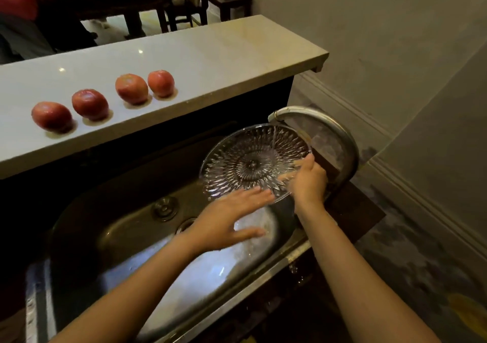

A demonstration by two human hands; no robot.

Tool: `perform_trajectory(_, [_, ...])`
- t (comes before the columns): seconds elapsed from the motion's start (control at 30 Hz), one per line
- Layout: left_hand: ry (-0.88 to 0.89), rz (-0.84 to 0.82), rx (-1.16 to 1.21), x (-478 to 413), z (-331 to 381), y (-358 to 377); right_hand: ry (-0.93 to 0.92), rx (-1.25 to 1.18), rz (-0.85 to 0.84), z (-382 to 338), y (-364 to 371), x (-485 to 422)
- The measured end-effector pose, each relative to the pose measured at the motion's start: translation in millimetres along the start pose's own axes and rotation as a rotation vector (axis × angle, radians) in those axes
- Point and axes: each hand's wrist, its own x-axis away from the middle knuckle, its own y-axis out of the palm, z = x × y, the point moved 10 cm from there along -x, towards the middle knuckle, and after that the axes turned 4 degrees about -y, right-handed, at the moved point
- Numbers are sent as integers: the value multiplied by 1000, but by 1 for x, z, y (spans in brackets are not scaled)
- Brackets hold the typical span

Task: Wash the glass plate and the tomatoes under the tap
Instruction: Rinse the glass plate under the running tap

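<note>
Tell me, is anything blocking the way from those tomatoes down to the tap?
Nothing on the counter blocks the four tomatoes, but the glass plate sits under the tap, held by the right hand with the left hand at its rim.

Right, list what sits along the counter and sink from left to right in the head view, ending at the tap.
First tomato → second tomato → third tomato → fourth tomato → glass plate, held tilted over the sink → right hand gripping the plate's edge → tap.
</note>
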Motion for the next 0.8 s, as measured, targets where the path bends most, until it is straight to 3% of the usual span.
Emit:
perform_trajectory(0.1, [-3,349,-52,2,0,-46,165,-27,-130,11,24,-4])
perform_trajectory(0.23, [-82,364,-40,-7,-17,-72,224,-59,-309,2,46,-8])
perform_trajectory(0.33, [-276,431,372,-6,-57,-97,259,-56,-457,4,63,-11])
perform_trajectory(0.43, [-524,475,950,5,-103,-90,185,224,-447,16,61,-20])
perform_trajectory(0.5, [-624,490,1172,11,-123,-76,199,308,-459,29,61,-13])
perform_trajectory(0.6, [-764,518,1423,16,-151,-54,188,195,-412,34,60,-10])
perform_trajectory(0.67, [-908,558,1435,25,-173,-43,148,83,-371,31,57,-15])
perform_trajectory(0.8, [-1074,653,1175,23,-201,-31,139,-156,-379,21,57,-16])
